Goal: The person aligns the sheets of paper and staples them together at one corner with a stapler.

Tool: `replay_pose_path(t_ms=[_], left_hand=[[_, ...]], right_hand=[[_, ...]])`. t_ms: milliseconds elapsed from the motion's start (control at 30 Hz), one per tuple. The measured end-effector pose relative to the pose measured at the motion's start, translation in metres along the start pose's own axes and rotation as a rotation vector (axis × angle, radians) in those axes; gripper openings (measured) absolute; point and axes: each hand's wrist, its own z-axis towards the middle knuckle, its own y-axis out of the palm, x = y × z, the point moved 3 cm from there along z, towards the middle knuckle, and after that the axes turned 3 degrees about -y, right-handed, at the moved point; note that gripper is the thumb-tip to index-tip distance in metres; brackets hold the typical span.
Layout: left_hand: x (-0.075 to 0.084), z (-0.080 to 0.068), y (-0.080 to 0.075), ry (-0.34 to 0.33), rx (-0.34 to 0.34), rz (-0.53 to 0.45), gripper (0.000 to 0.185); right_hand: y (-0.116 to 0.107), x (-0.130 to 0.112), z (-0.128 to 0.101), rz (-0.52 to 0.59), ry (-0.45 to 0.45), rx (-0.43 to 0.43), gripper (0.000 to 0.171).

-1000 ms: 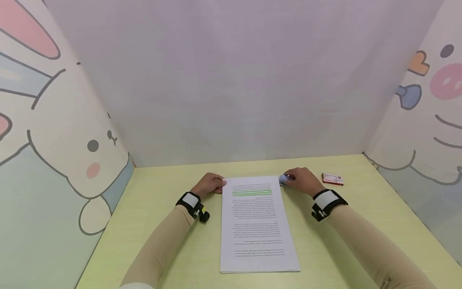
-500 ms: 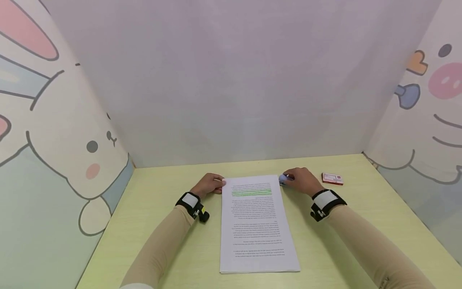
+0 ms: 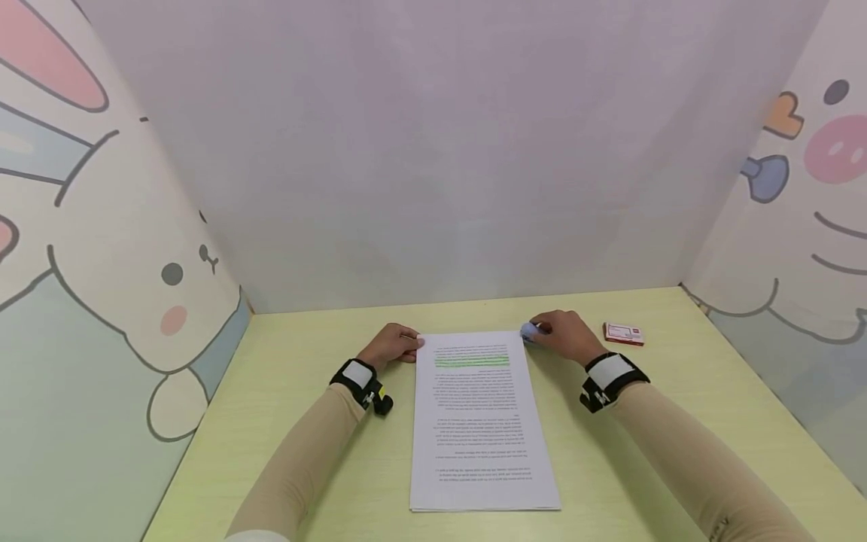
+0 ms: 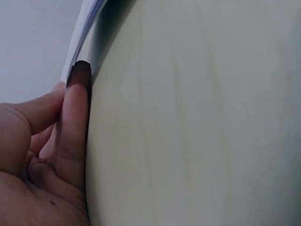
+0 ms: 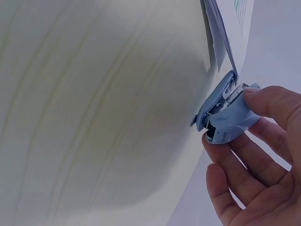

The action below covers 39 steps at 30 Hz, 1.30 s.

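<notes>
Right now the right hand (image 3: 565, 336) is gripping a small blue stapler (image 5: 225, 115), thumb on top and fingers curled beneath, clamped around its body. The stapler is sitting at the far right corner of the paper stack (image 3: 482, 421), and the wrist view is showing its mouth taking in that corner. The left hand (image 3: 393, 346) is pressing against the stack's far left corner; in its wrist view the fingers (image 4: 75, 127) are lying together, fairly straight, along the sheet edges, with the thumb just beside them.

Risks, as I am judging them: the sheets are fanning a little at the stapler's mouth, so a squeeze now could be catching only some pages or pinning them skewed. The bite is looking shallow, right at the corner tip, and a staple there could be tearing out. If the left hand is easing off, the stack could be sliding on the smooth table (image 3: 650, 421) as the stapler is pushing in. Whether every sheet is seated between the stapler's plates, I cannot tell.

Around: a small red and white box (image 3: 624, 333) is lying just right of the right hand, apart from it. Cartoon panels are walling in the left, right and far sides. Nothing is blocking the stapler except the fanned corner itself.
</notes>
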Motion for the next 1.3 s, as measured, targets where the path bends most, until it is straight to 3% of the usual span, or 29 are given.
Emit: replay_pose_path(t_ms=[233, 600, 933, 1300], left_hand=[[0.003, -0.003, -0.001, 0.020, -0.029, 0.006, 0.017], [-0.001, 0.004, -0.001, -0.016, -0.006, 0.006, 0.027], [0.001, 0.003, -0.002, -0.031, -0.026, -0.013, 0.029], [0.001, 0.004, -0.002, -0.031, -0.038, -0.015, 0.027]], right_hand=[[0.004, -0.004, 0.003, 0.024, -0.011, -0.023, 0.029], [0.012, -0.017, 0.004, -0.036, -0.051, -0.049, 0.027], [0.014, -0.017, 0.004, -0.135, -0.077, -0.062, 0.029], [0.018, -0.023, 0.001, -0.296, -0.195, 0.052, 0.027]])
